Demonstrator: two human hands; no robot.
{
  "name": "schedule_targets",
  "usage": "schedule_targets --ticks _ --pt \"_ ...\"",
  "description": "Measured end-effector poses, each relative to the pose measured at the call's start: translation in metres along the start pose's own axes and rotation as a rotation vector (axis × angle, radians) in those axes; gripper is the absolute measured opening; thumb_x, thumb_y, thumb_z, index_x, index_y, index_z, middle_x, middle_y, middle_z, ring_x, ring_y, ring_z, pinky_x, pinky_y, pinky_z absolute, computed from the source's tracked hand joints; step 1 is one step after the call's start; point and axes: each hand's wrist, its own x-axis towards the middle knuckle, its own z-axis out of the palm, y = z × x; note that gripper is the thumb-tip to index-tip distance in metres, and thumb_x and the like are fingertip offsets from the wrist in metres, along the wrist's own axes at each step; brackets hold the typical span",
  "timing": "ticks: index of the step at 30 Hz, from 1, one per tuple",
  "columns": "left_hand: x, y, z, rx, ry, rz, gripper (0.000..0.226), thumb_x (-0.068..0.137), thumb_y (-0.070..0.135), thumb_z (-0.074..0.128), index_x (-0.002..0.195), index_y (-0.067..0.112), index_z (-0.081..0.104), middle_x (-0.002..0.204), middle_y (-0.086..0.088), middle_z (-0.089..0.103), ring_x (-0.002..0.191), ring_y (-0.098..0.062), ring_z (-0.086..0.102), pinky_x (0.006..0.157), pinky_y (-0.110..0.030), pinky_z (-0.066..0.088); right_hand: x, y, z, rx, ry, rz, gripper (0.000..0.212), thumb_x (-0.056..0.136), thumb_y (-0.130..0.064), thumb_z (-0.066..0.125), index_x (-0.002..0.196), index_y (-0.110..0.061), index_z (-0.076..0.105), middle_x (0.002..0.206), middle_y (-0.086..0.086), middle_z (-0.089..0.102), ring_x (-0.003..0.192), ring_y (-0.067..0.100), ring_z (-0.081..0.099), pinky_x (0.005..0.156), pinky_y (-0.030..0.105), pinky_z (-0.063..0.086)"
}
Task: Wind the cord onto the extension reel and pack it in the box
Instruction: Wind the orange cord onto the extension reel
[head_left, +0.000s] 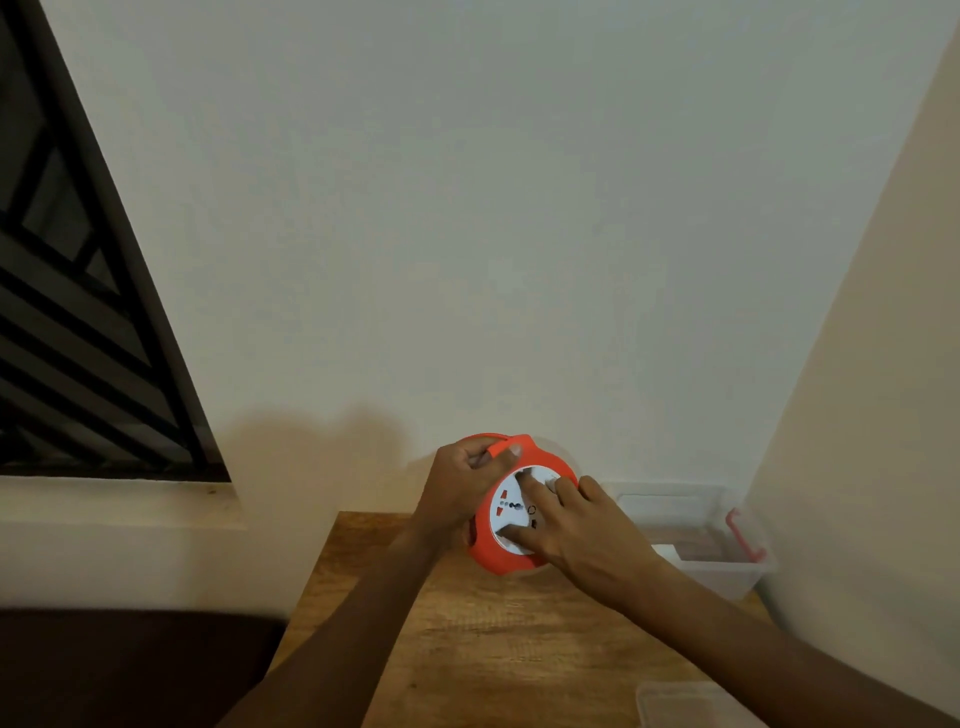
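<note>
An orange extension reel (496, 558) with a white socket face (506, 512) is held tilted above the wooden table (483, 639). My left hand (460, 491) grips the reel's orange handle at its top. My right hand (582, 540) lies on the white face, fingers spread and pressing on it. No loose cord shows. A clear plastic box (696, 540) with a red latch (745, 535) stands open on the table at the right, just behind my right hand.
A clear lid (685, 704) lies at the table's near right corner. A white wall rises behind the table, and another wall closes the right side. A window with a dark grille (78, 312) and its sill are at the left.
</note>
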Motion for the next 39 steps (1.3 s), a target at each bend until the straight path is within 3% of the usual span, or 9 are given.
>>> schedule_targets --ticks 6,10,15,22,27,30,32,35,39 --pt "-0.002 -0.002 0.003 -0.095 0.049 -0.066 0.011 0.095 0.035 0.071 0.104 0.03 0.075 0.093 0.014 0.082 0.081 -0.013 0.08 0.063 -0.022 0.062 0.003 0.005 -0.002 0.08 0.005 0.074 0.073 0.074 -0.045 0.078 0.138 -0.035 0.046 0.119 0.022 0.063 0.097 0.038 0.066 0.079 0.049 0.054" --pt "-0.004 -0.003 0.006 -0.17 0.102 -0.119 0.007 0.096 0.033 0.07 0.102 0.03 0.073 0.083 0.02 0.081 0.076 -0.008 0.08 0.056 -0.018 0.059 0.009 0.005 0.005 0.174 -0.078 0.163 0.077 0.091 -0.051 0.056 0.152 -0.037 0.012 0.146 0.018 0.044 0.12 0.039 0.055 0.1 0.051 0.043" --pt "-0.004 0.001 0.01 -0.205 0.183 -0.067 0.005 0.095 0.033 0.072 0.098 0.032 0.075 0.085 0.018 0.082 0.078 -0.011 0.08 0.058 -0.02 0.06 0.015 -0.009 0.012 0.353 0.153 0.429 0.067 0.091 -0.056 0.05 0.15 -0.035 0.027 0.126 0.007 0.065 0.095 0.026 0.069 0.078 0.04 0.057" --pt "-0.005 -0.002 0.019 -0.146 0.255 0.022 0.016 0.094 0.031 0.074 0.085 0.043 0.079 0.087 0.015 0.082 0.082 -0.011 0.079 0.067 -0.025 0.064 0.027 -0.016 0.029 1.005 0.198 0.831 0.068 0.08 -0.069 0.039 0.142 -0.04 0.038 0.119 -0.004 0.069 0.099 0.013 0.066 0.076 0.023 0.052" --pt "-0.003 -0.01 0.027 -0.06 0.283 0.0 0.004 0.092 0.028 0.077 0.093 0.031 0.078 0.09 0.007 0.082 0.085 -0.016 0.079 0.077 -0.037 0.066 0.027 -0.013 0.036 1.442 0.2 0.987 0.045 0.093 -0.029 0.053 0.138 -0.032 0.049 0.129 0.004 0.063 0.094 0.012 0.063 0.06 0.009 0.047" --pt "-0.004 -0.012 0.026 -0.041 0.3 -0.031 0.018 0.093 0.029 0.076 0.102 0.014 0.079 0.093 -0.001 0.082 0.087 -0.021 0.078 0.079 -0.041 0.066 0.024 -0.016 0.022 2.054 0.093 1.212 0.035 0.093 -0.024 0.057 0.129 -0.027 0.058 0.092 0.014 0.075 0.069 0.023 0.066 0.045 0.025 0.045" --pt "-0.004 -0.013 0.023 -0.05 0.296 -0.038 0.018 0.093 0.029 0.075 0.103 0.015 0.08 0.092 0.0 0.082 0.085 -0.02 0.079 0.078 -0.042 0.066 0.021 -0.019 0.017 2.166 0.07 1.234 0.033 0.094 -0.028 0.058 0.127 -0.022 0.057 0.086 0.015 0.075 0.065 0.024 0.063 0.048 0.028 0.047" --pt "-0.002 -0.015 0.019 -0.112 0.302 -0.057 0.012 0.095 0.028 0.074 0.1 0.021 0.08 0.092 0.001 0.083 0.084 -0.021 0.079 0.075 -0.04 0.066 0.017 -0.023 0.01 1.897 0.082 1.073 0.058 0.087 -0.031 0.066 0.141 -0.032 0.043 0.107 0.003 0.072 0.08 0.015 0.066 0.056 0.025 0.05" --pt "-0.003 -0.015 0.014 -0.203 0.301 -0.089 0.009 0.095 0.03 0.072 0.099 0.026 0.079 0.09 0.005 0.083 0.082 -0.019 0.08 0.067 -0.031 0.066 0.003 -0.02 0.008 0.771 0.191 0.593 0.048 0.084 -0.044 0.061 0.13 -0.033 0.055 0.106 -0.009 0.072 0.088 0.009 0.068 0.078 0.03 0.057"
